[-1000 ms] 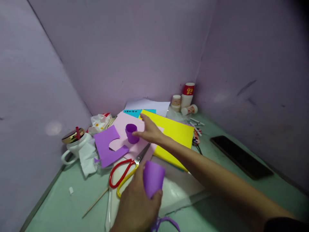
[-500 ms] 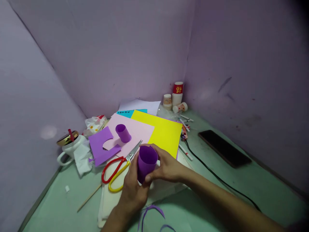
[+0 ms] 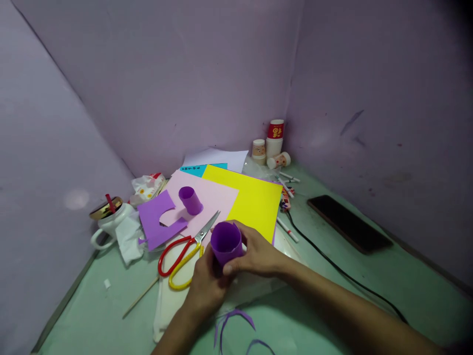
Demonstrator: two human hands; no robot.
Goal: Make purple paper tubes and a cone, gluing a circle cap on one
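A rolled purple paper tube sits between my two hands, its open end facing up. My left hand is closed round its lower left side. On the right, my right hand grips it with the thumb in front and the fingers behind. Just left of the tube lie scissors with one red and one yellow handle, blades partly apart. A smaller purple paper tube stands on a pink sheet. Beside it is a cut purple sheet with a rounded notch.
A yellow sheet lies behind my hands. A white mug and tissue stand left, with a wooden stick nearer. At right are a phone and black cable. Paper cups stand in the corner; purple strips lie in front.
The tube has tipped a little in my hands, so its opening looks rounder and less of its side shows. The whole view has shifted slightly; the other things lie as before.
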